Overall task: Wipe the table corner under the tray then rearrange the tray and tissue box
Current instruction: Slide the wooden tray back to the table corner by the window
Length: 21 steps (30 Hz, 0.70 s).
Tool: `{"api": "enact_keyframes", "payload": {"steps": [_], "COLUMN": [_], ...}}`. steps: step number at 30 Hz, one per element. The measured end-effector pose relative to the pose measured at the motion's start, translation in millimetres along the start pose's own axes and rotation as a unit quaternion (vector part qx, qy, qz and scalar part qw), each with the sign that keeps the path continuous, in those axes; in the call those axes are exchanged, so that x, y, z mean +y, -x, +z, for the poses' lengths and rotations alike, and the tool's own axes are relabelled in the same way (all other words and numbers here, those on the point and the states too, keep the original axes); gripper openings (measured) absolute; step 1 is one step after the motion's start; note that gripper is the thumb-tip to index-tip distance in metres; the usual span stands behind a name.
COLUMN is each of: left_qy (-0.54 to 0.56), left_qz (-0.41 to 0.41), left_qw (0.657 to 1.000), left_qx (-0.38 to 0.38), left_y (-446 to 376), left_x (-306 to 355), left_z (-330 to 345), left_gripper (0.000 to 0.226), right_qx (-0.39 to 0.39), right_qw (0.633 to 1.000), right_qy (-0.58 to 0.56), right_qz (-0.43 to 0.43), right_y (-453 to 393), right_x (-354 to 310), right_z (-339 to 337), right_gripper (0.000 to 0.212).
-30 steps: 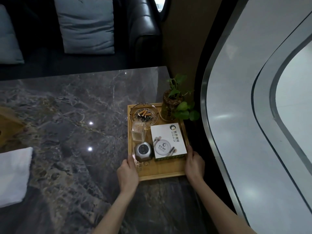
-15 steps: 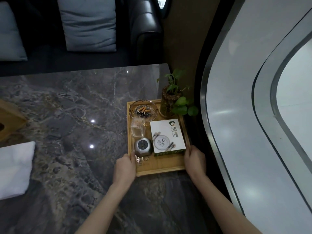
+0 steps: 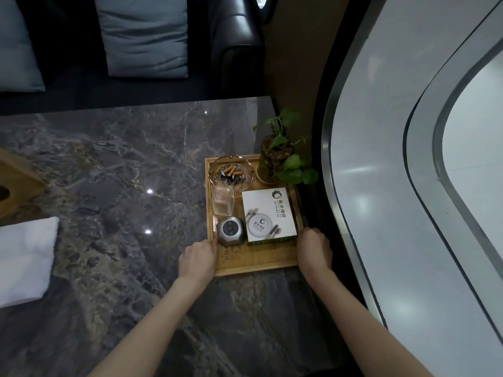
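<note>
A wooden tray (image 3: 258,263) lies on the dark marble table (image 3: 122,164) by its right edge. It carries a glass ashtray with butts (image 3: 231,172), a clear toothpick holder (image 3: 223,204), a grey faceted gadget (image 3: 230,229), a white box (image 3: 268,213) and a potted plant (image 3: 275,159). My left hand (image 3: 197,258) grips the tray's left rim near the front. My right hand (image 3: 313,247) grips the right rim. A wooden tissue box (image 3: 16,180) sits at the far left, partly cut off. A folded white cloth (image 3: 24,259) lies in front of it.
A black leather sofa (image 3: 234,44) with grey-blue cushions (image 3: 144,36) stands behind the table. A curved grey wall and window frame (image 3: 381,186) runs close along the table's right side. Bare marble stretches between the tray and the cloth.
Both hands have kept their grip on the tray's sides while the tray moved away from me, toward the table's far right corner.
</note>
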<state>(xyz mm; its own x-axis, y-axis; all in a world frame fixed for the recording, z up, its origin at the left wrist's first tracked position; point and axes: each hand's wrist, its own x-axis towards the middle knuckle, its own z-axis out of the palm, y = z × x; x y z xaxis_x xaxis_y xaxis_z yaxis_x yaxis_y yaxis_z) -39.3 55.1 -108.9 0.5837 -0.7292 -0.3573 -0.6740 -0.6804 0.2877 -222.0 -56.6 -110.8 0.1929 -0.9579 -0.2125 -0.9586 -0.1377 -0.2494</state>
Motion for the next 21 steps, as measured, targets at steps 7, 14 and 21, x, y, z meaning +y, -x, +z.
{"api": "enact_keyframes", "payload": {"steps": [7,14,21], "left_qy": [-0.033,0.067,-0.002], "left_qz": [-0.004,0.077,0.123], "left_qw": [0.999,0.988,0.991], "left_qx": [-0.019,0.113,0.051], "left_y": [1.1,43.8,54.5], "left_x": [0.8,-11.9,-31.2], "left_z": [-3.7,12.7,52.7], "left_gripper": [0.051,0.041,0.081], "right_qx": [-0.012,0.055,-0.035], "right_qw": [1.000,0.997,0.990], "right_qy": [0.019,-0.030,-0.013], "right_qz": [0.003,-0.054,-0.138], "right_y": [4.2,54.0,86.3], "right_x": [0.3,14.9,29.4], "right_z": [-0.7,15.4,39.5], "right_gripper": [0.025,0.046,0.069]}}
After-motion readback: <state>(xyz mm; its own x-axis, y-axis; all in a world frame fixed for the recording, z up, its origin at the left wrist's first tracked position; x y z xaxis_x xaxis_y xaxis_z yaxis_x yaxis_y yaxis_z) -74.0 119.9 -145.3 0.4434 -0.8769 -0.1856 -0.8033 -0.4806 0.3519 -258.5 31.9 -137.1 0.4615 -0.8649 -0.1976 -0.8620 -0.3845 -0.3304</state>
